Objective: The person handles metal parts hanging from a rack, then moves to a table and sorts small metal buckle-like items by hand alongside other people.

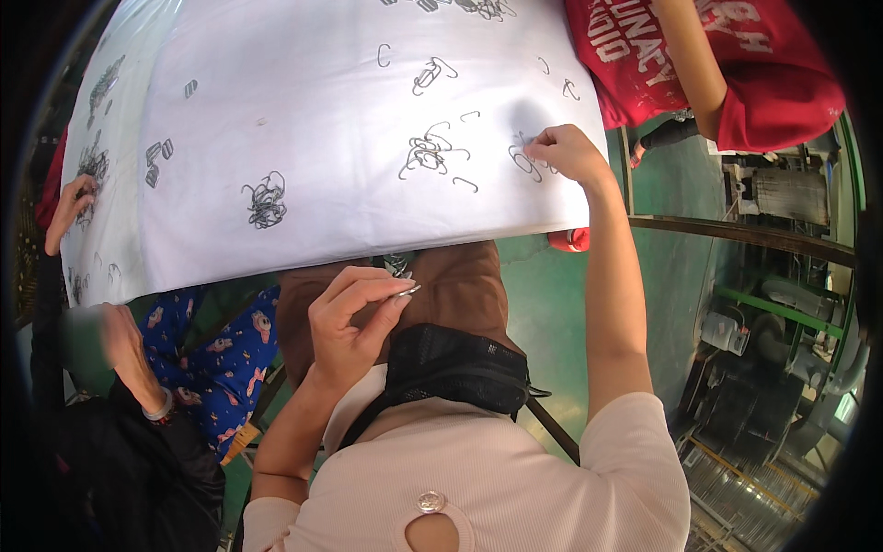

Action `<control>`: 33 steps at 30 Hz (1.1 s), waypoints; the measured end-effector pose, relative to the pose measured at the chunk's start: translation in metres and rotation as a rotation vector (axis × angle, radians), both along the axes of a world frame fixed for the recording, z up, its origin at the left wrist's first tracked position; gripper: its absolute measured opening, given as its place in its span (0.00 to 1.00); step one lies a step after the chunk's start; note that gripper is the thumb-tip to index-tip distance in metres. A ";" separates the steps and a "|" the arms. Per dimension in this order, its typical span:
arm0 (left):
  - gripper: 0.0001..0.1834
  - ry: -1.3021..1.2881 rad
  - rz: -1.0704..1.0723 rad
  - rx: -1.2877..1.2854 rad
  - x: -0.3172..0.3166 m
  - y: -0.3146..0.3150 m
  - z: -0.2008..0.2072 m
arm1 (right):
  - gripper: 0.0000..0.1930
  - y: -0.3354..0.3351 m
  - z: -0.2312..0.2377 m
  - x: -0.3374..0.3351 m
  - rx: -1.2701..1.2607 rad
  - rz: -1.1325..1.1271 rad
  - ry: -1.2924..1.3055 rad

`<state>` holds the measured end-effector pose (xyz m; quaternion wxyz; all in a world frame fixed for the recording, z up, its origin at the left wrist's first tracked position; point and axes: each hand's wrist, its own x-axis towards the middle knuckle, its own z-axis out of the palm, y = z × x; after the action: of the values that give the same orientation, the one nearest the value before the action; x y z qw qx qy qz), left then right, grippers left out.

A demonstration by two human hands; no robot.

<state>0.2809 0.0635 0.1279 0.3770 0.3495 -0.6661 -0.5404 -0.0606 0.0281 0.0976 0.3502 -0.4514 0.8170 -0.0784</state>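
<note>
My left hand (354,317) is raised over my lap, just off the table's near edge. Its thumb and fingertips pinch a small silvery metal piece (411,290), mostly covered by the fingers. At the table's right side, my right hand (572,153) has thumb and fingers pressed together over a few curved wire hooks (524,166). Whether a hook is between those fingertips I cannot make out. A loose tangle of open wire hooks (428,155) lies to the left of that hand, and a denser pile of wire pieces (267,202) sits farther left.
A white cover (322,101) spreads over the table. More wire piles lie along its far and left edges. At the left, another person's hand (78,198) touches a pile. A person in a red shirt (763,83) is at the far right. A rail (736,239) runs beyond the table.
</note>
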 end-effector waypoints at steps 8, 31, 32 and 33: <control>0.09 0.002 -0.008 -0.021 0.001 -0.002 0.000 | 0.11 -0.039 -0.012 0.042 -0.321 0.067 0.204; 0.10 0.012 0.020 -0.027 0.001 -0.004 -0.006 | 0.07 -0.071 0.003 0.077 -0.386 0.003 -0.328; 0.10 0.006 0.027 -0.042 0.001 -0.004 -0.006 | 0.05 -0.052 0.011 0.090 -0.410 -0.032 -0.477; 0.10 -0.004 0.036 -0.054 0.002 -0.003 -0.006 | 0.04 -0.031 0.021 0.107 -0.427 -0.067 -0.629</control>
<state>0.2830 0.0607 0.1219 0.3947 0.3519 -0.6749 -0.5147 0.0468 -0.0030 0.1190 0.4791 -0.4411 0.6490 -0.3932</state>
